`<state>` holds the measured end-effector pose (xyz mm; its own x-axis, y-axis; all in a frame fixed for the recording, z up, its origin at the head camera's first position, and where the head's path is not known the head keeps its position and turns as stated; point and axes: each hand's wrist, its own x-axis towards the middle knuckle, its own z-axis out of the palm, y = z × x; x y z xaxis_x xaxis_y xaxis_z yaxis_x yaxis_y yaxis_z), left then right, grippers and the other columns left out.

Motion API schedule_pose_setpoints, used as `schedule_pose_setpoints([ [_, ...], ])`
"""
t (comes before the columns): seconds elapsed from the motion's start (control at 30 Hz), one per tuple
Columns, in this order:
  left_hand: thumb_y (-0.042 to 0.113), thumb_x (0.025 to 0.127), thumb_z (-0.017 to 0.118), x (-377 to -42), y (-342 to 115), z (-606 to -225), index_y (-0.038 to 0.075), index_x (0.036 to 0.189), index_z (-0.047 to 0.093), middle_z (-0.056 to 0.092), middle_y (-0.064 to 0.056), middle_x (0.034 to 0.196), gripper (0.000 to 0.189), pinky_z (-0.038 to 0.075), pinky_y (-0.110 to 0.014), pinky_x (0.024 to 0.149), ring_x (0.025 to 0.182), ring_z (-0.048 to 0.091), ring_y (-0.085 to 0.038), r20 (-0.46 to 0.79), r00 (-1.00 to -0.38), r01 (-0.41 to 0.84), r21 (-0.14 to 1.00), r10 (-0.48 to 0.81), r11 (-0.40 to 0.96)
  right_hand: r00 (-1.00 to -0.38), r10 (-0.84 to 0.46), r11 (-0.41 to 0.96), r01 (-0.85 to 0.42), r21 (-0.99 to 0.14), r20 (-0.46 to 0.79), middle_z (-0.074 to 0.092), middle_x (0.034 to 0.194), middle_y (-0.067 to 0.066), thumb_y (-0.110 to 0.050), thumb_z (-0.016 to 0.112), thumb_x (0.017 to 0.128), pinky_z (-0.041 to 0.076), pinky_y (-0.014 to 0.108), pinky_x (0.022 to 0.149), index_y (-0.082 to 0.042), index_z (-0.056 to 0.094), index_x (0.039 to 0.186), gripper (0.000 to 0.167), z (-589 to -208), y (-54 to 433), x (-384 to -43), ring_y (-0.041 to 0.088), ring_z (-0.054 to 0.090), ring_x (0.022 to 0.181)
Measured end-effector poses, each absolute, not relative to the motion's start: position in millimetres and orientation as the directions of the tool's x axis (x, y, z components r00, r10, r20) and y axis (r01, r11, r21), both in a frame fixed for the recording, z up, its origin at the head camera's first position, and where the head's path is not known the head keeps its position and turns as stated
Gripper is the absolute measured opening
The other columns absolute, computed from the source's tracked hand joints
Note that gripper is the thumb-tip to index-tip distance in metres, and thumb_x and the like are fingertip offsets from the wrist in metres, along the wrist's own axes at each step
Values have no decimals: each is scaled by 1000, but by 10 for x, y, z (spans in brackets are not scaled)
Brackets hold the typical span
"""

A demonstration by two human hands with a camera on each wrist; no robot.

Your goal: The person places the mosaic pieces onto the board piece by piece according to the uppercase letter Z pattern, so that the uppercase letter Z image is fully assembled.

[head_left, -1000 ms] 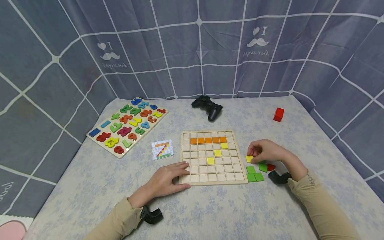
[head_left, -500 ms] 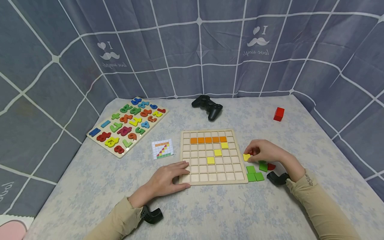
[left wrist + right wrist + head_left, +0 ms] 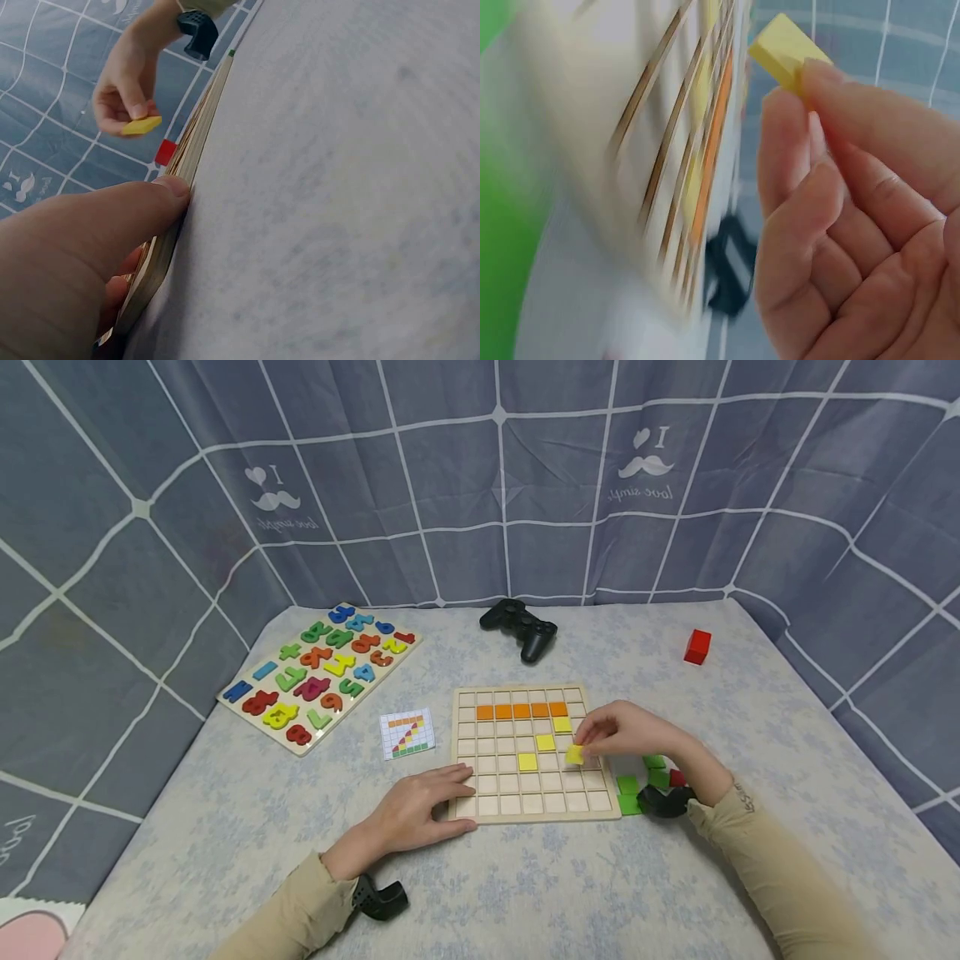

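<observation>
- Grid board (image 3: 486, 784): may skid if you stop steadying it.
- Your left hand (image 3: 414, 807): board's 8 o'clock, fingers outstretched, resting on its edge.
- Your right hand (image 3: 636, 730): board's 3 o'clock, pinching yellow tile (image 3: 574, 755).
- Yellow tile: above board; one-end pinch might let it twist, low approach could nudge seated tiles (image 3: 545, 742).

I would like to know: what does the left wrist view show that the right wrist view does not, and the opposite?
Only the left wrist view shows the left hand, its thumb touching the edge of the wooden board, and the black device on the right wrist.

Only the right wrist view shows the row of orange tiles and the yellow tiles lying on the board, plus the black game controller.

Both show the right hand pinching a yellow tile, the board, and the blue-grey curtain.
</observation>
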<state>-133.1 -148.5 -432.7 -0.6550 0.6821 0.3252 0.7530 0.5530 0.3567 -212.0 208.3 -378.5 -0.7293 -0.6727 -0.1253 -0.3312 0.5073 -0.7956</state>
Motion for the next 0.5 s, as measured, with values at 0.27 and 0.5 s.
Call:
schedule_pose_setpoints([
  [0.27,47,84,66,-1332,-1485,-4334,15,113,69,55,-6,133,44,43,-37,98,124,49,-18,295,-673,735,368,678,570,-633,-761,494,-427,-757,-140,68,84,-5,-13,68,86,53,26,71,-10,71,93,9,-3765,1419,-2110,9,64,76],
  [0.5,47,84,66,-1332,-1485,-4333,14,112,70,55,-6,132,44,44,-36,98,124,49,-17,296,-673,735,365,678,571,-640,-746,576,-481,-661,-184,65,77,-8,-14,70,85,50,23,65,-11,71,85,3,-3814,1074,-2068,4,60,70],
])
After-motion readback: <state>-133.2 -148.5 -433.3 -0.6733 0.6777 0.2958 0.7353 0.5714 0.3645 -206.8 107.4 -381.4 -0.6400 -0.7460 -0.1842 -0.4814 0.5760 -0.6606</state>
